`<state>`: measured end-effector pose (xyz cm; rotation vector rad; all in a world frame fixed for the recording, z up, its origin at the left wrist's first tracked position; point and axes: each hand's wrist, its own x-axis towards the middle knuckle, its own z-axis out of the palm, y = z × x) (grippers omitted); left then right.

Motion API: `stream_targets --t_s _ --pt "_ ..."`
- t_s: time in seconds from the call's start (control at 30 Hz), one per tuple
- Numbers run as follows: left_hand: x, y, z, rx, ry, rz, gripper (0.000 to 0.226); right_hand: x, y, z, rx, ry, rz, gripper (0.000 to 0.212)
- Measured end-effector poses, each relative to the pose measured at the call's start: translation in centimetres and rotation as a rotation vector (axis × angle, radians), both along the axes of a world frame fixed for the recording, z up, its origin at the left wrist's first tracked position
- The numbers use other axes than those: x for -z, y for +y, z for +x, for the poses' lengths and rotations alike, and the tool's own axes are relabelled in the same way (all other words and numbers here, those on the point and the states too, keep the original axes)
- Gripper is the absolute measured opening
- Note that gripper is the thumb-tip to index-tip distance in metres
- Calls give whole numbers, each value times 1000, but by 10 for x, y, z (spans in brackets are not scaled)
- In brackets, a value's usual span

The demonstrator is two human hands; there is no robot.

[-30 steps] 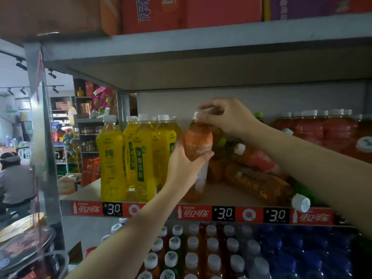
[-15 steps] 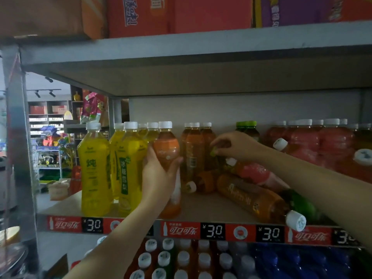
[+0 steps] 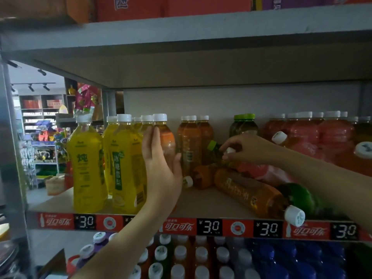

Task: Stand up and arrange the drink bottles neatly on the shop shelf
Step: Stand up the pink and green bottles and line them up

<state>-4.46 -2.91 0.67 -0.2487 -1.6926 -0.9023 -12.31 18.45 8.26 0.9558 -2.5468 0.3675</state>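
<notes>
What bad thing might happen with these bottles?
The lying brown bottle has its cap at the edge of the shelf, so it might roll off. The right hand pinches the cap of the pink bottle amid a pile; pulling it may knock others loose.

An upright orange tea bottle [image 3: 166, 137] with a white top stands on the shelf [image 3: 201, 203]. The left hand [image 3: 161, 172] lies against it, straight fingers up its left flank and thumb on its right side. Just left of it stand yellow bottles [image 3: 128, 162]. Further to its right, the right hand [image 3: 249, 150] pinches the white cap [image 3: 230, 151] of a pink bottle [image 3: 253, 171] lying among toppled ones.
</notes>
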Motion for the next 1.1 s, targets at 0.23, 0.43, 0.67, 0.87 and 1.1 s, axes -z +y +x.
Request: stream_targets --t_s 0.23,0.43,0.67,0.87,1.1 --pt "-2 20 5 82 80 -137 51 11 1 1 99 17 -30 46" --pt "-1 43 -4 223 -174 -94 52 13 -1 10 164 108 -128 34" --pt "-6 64 -32 575 -456 161 44 -19 25 25 153 124 -548 19" --pt "-13 77 -43 665 -522 164 35 -21 38 25 118 116 -731 20" --pt "-37 122 -46 852 -527 -31 33 -25 38 25 73 116 -746 20"
